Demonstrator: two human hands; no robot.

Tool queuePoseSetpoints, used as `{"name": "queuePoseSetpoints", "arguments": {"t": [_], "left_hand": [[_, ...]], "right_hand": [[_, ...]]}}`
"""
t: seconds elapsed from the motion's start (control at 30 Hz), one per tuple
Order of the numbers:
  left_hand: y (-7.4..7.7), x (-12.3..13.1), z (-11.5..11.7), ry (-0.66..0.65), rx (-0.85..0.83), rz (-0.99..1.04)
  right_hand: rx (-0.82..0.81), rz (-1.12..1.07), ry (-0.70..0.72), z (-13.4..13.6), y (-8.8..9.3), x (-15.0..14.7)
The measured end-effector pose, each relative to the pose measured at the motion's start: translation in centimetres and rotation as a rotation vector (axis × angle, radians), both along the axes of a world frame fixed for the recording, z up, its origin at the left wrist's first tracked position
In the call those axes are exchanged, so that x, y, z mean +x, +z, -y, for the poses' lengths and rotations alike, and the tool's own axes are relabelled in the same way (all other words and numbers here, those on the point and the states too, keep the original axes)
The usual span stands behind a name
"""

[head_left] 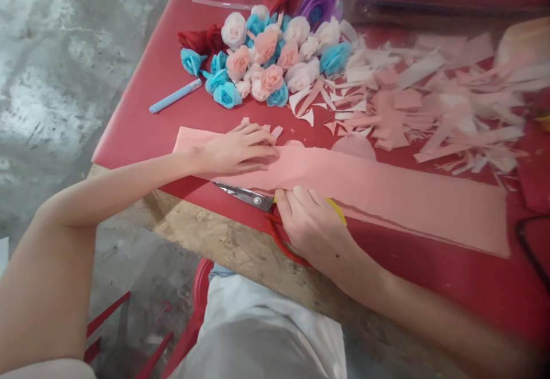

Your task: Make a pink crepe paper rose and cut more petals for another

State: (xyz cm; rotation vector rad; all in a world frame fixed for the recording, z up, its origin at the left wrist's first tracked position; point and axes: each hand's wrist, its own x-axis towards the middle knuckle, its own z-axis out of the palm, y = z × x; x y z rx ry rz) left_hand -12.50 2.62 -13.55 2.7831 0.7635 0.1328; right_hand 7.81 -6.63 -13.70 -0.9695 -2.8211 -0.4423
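Observation:
A long strip of pink crepe paper stretches across the red tabletop, its layers showing along the near edge. My left hand lies flat on the strip's left part, fingers stretched out and pointing right. In my right hand is a pair of scissors with one yellow and one red handle. The metal blades point left along the strip's near edge, just below my left hand; they look nearly closed. My fingers hide part of the handles. Small pink scraps sit just beyond my left fingertips.
Paper roses in pink, white, blue and red cluster at the back, near a purple flower. Cut paper scraps are heaped at right. A light blue stick lies left. The table's bare wooden edge is nearest my lap.

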Motion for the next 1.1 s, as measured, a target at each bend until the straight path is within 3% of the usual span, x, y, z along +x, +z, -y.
{"name": "queuePoseSetpoints", "arguments": {"t": [0.17, 0.3, 0.6, 0.9, 1.1], "left_hand": [[-0.2, -1.0, -0.4, 0.016, 0.000, 0.024], [-0.6, -3.0, -0.6, 0.023, 0.094, 0.051], [0.4, -6.8, 0.1, 0.088, 0.058, -0.097], [-0.6, -7.4, -0.2, 0.092, 0.033, -0.053], [-0.6, -7.4, -0.1, 0.086, 0.050, -0.031]], "right_hand": [[-0.022, 0.004, 0.002, 0.1, -0.3, 0.0], [-0.057, 0.031, -0.040, 0.3, -0.4, 0.0], [-0.062, 0.012, -0.033, 0.1, -0.4, -0.2], [-0.090, 0.134, -0.142, 1.0, -0.1, -0.2], [-0.040, 0.203, -0.121, 0.9, 0.1, -0.7]]}}
